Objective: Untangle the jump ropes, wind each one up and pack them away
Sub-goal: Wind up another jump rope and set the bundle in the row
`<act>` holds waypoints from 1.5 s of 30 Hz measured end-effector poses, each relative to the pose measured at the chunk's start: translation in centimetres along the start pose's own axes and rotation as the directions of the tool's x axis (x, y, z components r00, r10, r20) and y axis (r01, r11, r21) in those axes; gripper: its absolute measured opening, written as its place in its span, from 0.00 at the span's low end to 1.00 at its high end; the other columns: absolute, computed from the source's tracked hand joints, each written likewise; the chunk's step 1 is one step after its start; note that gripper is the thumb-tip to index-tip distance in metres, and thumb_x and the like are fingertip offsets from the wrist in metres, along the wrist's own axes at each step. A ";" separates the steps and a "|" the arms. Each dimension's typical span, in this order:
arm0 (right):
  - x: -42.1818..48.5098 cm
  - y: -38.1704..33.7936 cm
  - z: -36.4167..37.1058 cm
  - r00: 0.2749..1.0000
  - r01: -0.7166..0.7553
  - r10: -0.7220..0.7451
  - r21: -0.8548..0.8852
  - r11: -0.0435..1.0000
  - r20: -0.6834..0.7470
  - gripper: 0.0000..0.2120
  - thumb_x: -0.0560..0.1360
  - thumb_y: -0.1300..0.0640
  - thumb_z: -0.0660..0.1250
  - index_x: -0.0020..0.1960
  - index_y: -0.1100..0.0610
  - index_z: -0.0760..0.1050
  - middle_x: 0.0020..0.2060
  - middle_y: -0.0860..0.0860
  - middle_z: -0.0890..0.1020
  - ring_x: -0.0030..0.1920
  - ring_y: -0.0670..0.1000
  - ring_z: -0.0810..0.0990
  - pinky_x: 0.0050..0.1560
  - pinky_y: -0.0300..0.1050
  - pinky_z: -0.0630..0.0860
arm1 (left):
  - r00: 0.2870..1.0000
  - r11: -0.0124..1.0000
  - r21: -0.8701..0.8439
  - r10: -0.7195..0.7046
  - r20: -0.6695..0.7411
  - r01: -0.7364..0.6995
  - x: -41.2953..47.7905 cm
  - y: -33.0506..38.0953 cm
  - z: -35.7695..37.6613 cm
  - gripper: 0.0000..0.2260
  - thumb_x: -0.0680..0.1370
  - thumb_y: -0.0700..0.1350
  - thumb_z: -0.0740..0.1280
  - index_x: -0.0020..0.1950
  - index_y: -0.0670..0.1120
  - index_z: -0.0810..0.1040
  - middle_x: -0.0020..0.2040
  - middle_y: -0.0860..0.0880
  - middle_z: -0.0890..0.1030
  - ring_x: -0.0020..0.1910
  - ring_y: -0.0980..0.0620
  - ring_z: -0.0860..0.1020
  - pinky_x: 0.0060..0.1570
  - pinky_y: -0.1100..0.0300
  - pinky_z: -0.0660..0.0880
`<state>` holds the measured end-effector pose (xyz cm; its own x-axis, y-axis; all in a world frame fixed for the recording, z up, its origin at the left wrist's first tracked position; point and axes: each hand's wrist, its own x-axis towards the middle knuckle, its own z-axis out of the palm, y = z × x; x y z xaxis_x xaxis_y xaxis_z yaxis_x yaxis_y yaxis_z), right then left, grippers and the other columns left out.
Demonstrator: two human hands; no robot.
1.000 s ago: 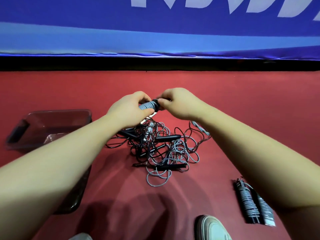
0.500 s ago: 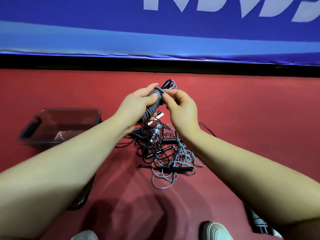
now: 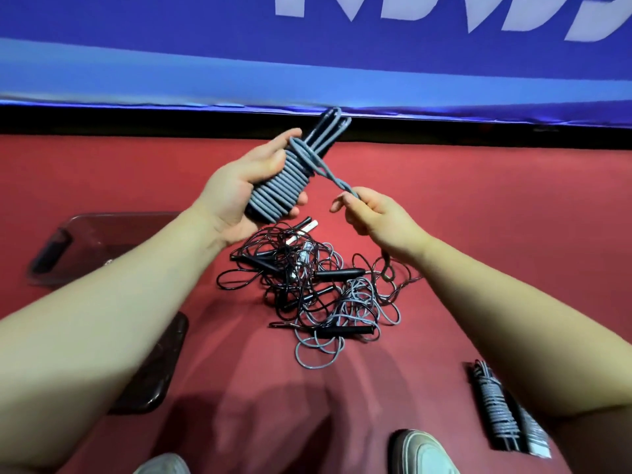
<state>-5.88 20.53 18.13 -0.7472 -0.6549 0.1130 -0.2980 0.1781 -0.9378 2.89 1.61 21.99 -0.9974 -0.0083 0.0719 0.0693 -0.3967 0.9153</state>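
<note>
A brown see-through bin (image 3: 113, 216) sits on the red floor (image 3: 496, 217) at the left, partly hidden behind the left forearm. To its right, the left hand (image 3: 236, 200) is raised above the floor and grips a grey jump rope bundle (image 3: 280, 186). The cord is wound in tight turns round its handles, and loops stick out of the far end. The thumb lies along the far part of the coil. The other fingers curl under it, with their tips showing on the right side.

A short twisted tail (image 3: 333, 179) of the same grey cord runs from the bundle down and right to the right hand (image 3: 376, 220). That hand pinches the tail between thumb and forefinger, with the remaining fingers folded into the palm. The two hands are apart, joined only by this cord.

Nearer than the hands and between the forearms, the tangle (image 3: 321, 295) of black and grey ropes lies on the floor. Several black handles and one white handle (image 3: 306, 230) show among the loops. A black cord hangs from under the right hand into the heap.

At the near right, a second wound rope (image 3: 496, 408) lies flat on the floor, its end hidden behind the right forearm. Two shoe tips (image 3: 424, 453) show at the near edge. A blue banner (image 3: 205, 56) with white lettering runs along the far side.
</note>
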 end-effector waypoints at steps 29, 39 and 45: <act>1.6 -5.0 -0.5 0.999 0.029 -0.004 -0.795 0.606 0.034 0.15 0.81 0.54 0.56 0.56 0.62 0.75 0.50 0.58 0.80 0.51 0.57 0.76 0.44 0.45 0.66 | 0.935 0.871 0.420 -0.110 -0.336 0.253 0.6 -3.8 1.4 0.15 0.77 0.37 0.65 0.57 0.55 0.79 0.48 0.45 0.81 0.31 0.47 0.78 0.32 0.58 0.74; 0.1 -1.2 0.7 0.996 0.091 -0.094 -0.347 0.933 0.007 0.07 0.80 0.57 0.58 0.49 0.52 0.75 0.33 0.44 0.78 0.35 0.39 0.75 0.42 0.33 0.70 | 0.963 0.993 0.014 -0.109 -0.245 0.116 0.3 -2.0 0.8 0.17 0.80 0.39 0.59 0.66 0.53 0.72 0.52 0.44 0.81 0.33 0.45 0.80 0.30 0.58 0.77; 0.8 -1.1 -1.9 0.937 0.349 -0.300 -0.528 0.774 0.180 0.17 0.76 0.46 0.63 0.49 0.58 0.82 0.44 0.49 0.81 0.47 0.46 0.76 0.53 0.44 0.71 | 0.951 0.974 0.042 -0.225 0.212 0.222 0.0 -1.4 0.1 0.22 0.71 0.43 0.70 0.65 0.51 0.75 0.51 0.40 0.77 0.35 0.45 0.78 0.32 0.56 0.78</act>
<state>-7.26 21.22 19.87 -0.5036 -0.7991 0.3283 -0.8055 0.2970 -0.5127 2.81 2.25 20.74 -0.9595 0.2765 -0.0537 -0.1526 -0.3501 0.9242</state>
